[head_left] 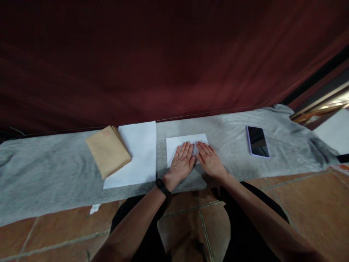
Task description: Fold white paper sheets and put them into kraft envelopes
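A folded white sheet of paper (pixel 185 141) lies on a grey cloth (pixel 54 171) spread over the floor. My left hand (pixel 182 163) rests flat on the sheet with its fingers stretched out; a black band sits on that wrist. My right hand (pixel 210 160) lies flat beside it on the same sheet, fingers extended too. Both hands press down on the paper and hold nothing.
A stack of tan envelopes (pixel 108 150) sits on a pile of white paper (pixel 136 154) to the left. A phone (pixel 257 141) with a dark screen lies to the right. A dark red curtain (pixel 163 62) hangs behind. Brown floor tiles (pixel 300 196) run along the near side.
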`<act>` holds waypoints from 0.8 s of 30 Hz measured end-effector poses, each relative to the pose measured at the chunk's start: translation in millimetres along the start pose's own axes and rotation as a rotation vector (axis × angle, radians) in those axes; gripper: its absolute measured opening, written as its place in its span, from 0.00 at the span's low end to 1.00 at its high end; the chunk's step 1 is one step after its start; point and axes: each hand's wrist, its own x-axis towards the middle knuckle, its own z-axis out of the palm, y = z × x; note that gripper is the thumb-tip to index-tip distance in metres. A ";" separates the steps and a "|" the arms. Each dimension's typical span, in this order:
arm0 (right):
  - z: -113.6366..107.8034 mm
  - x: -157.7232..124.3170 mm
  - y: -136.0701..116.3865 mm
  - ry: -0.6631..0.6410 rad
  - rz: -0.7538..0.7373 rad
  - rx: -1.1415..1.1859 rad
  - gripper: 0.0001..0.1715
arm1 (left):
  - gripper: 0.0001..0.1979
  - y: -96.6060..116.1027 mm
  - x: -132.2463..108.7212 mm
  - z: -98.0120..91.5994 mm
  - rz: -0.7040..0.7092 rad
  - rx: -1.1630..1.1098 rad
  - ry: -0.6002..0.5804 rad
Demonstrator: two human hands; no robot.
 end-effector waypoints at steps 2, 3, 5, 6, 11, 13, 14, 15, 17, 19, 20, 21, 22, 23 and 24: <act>8.1 0.2 6.9 -0.016 0.004 -0.035 0.32 | 0.30 0.9 -2.7 0.4 -0.013 0.009 -0.007; 11.2 -0.3 9.1 -0.015 0.008 -0.050 0.32 | 0.30 -0.5 -3.4 0.0 -0.025 0.016 -0.006; 14.1 -1.5 12.1 0.005 0.030 -0.083 0.34 | 0.30 -5.7 -4.6 -1.8 -0.059 0.027 -0.002; 13.8 -1.7 13.6 0.021 0.050 -0.099 0.35 | 0.30 -9.2 -5.3 -2.7 -0.079 0.031 0.001; -1.2 3.6 24.2 0.081 0.210 -0.152 0.32 | 0.32 -28.8 -12.1 -4.5 -0.204 0.062 0.027; -7.9 7.2 27.1 0.088 0.277 -0.139 0.29 | 0.33 -33.8 -15.0 -4.0 -0.254 0.078 0.047; -10.3 8.8 27.5 0.086 0.306 -0.123 0.27 | 0.34 -35.1 -16.1 -3.6 -0.270 0.085 0.055; -11.9 10.2 27.2 0.077 0.333 -0.105 0.25 | 0.35 -35.6 -16.9 -3.2 -0.282 0.091 0.062; -12.4 12.4 25.4 0.047 0.384 -0.065 0.22 | 0.36 -35.0 -17.4 -2.2 -0.295 0.099 0.075; -10.5 14.4 24.6 0.022 0.427 -0.010 0.20 | 0.37 -33.6 -17.0 -1.3 -0.301 0.100 0.089; -9.1 15.5 25.3 0.020 0.447 0.033 0.20 | 0.37 -33.1 -16.5 -1.0 -0.303 0.098 0.096; -7.7 16.6 27.2 0.027 0.466 0.094 0.19 | 0.38 -32.8 -16.0 -0.9 -0.305 0.093 0.103; -6.5 17.7 29.9 0.039 0.483 0.182 0.18 | 0.38 -32.8 -15.5 -1.0 -0.307 0.087 0.109; -5.7 18.9 33.3 0.053 0.497 0.286 0.16 | 0.38 -32.9 -15.0 -1.4 -0.308 0.079 0.113; -5.1 19.9 36.7 0.065 0.505 0.391 0.14 | 0.38 -33.2 -14.6 -2.1 -0.308 0.070 0.114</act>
